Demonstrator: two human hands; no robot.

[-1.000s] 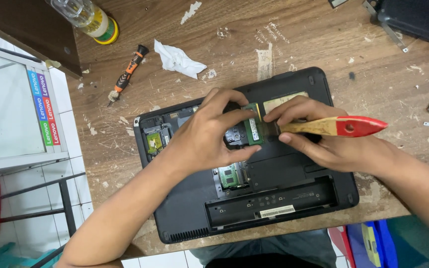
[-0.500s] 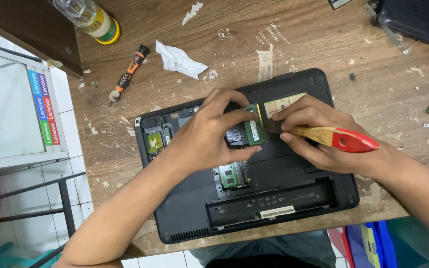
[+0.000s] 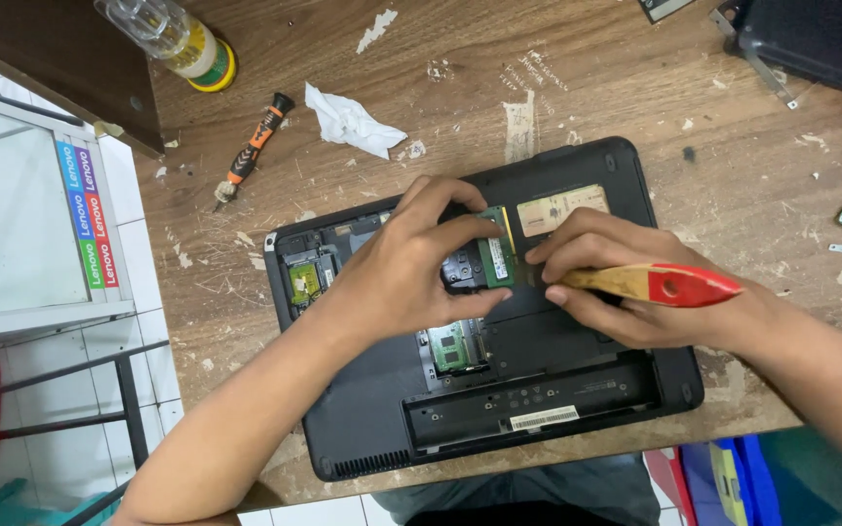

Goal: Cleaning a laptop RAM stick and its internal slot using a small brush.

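While gripping module (image 3: 495,261): left hand (image 3: 411,273)

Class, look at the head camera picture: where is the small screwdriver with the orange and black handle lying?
The screwdriver lies on the wooden table, upper left, between the glue bottle and the crumpled tissue, just beyond the laptop's far-left corner.
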